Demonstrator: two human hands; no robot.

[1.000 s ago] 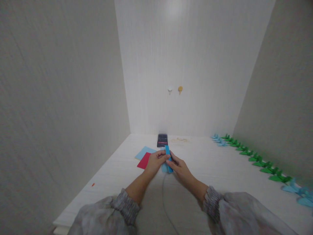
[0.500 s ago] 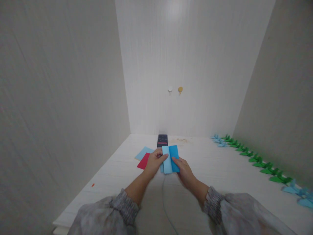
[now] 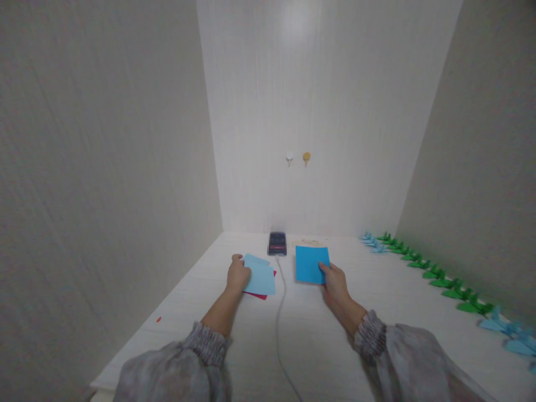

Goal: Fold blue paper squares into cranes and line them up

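Moved apart since the earlier frame: left fingers [image 3: 246, 272] pinched on a light-blue sheet [image 3: 261, 281], right fingers [image 3: 322, 267] pinched on a square blue sheet [image 3: 310, 264]. Red paper [image 3: 260, 296] protrudes beneath the left sheet. Pale cable [image 3: 278, 324] runs between. Grained counter [image 3: 377, 293] extends rightward to folded green figures [image 3: 436, 273].

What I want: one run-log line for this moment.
left hand: holds light-blue paper | right hand: holds darker-blue paper | red paper: partly hidden

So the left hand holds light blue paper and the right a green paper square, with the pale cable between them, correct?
Wrong colour: the head view shows the right hand holding a bright blue paper square, not a green one. The rest stands.
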